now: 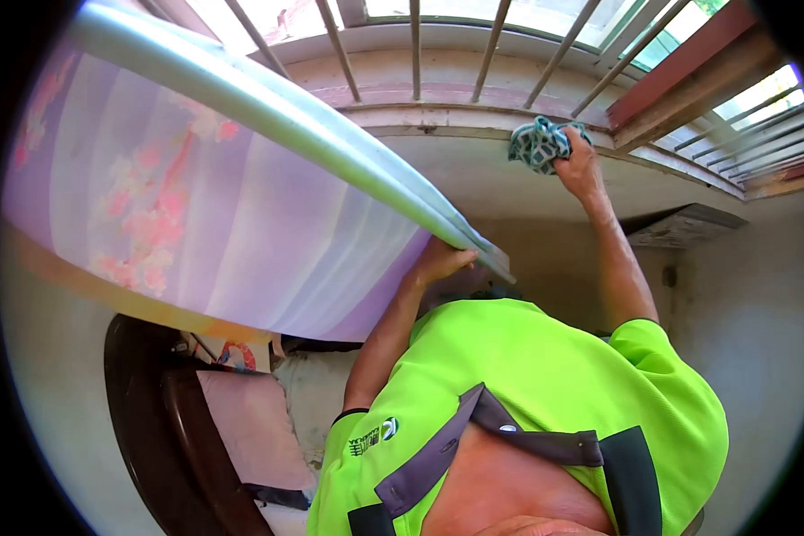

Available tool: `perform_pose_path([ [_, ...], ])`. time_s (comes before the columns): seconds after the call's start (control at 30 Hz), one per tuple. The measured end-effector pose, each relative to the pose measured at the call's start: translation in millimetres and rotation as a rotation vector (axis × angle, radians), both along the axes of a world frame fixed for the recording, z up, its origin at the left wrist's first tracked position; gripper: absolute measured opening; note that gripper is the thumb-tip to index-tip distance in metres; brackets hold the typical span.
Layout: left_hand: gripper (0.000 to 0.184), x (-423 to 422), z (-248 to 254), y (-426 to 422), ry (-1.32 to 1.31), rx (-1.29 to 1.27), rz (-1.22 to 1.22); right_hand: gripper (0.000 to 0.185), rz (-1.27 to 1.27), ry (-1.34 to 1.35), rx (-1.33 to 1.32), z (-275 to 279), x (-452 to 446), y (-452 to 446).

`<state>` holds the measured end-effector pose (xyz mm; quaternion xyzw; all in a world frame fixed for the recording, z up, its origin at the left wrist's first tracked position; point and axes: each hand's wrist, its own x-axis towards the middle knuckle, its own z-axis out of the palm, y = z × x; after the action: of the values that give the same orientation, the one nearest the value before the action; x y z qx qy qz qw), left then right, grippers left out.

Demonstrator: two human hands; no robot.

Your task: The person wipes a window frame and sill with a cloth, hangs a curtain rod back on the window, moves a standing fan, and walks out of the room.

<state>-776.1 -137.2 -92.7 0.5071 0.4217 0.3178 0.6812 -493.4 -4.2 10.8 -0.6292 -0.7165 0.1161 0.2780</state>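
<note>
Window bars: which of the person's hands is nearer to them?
Right. The right hand is just below the window bars, holding a patterned cloth; the left hand is farther below, gripping the flowered fabric.

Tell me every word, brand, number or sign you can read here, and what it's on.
On the green shirt, left chest: a round emblem with small lettering beside it, too small and blurred to quote reliably.
No other text can be made out.

Cloth rag (538,146), smooth fabric curtain (250,196), glossy headboard (136,402)
</note>
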Motion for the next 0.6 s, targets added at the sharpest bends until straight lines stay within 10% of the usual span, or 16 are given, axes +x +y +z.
perform_pose_path([
  [0.33,0.026,2,2,4,0.008,-0.021,0.005,0.036,-0.337,-0.206,0.068,-23,32,23],
  [0.6,0.022,-3,-10,-2,-0.002,-0.017,0.066,0.030,0.202,0.065,0.115,-1,-78,-6],
])
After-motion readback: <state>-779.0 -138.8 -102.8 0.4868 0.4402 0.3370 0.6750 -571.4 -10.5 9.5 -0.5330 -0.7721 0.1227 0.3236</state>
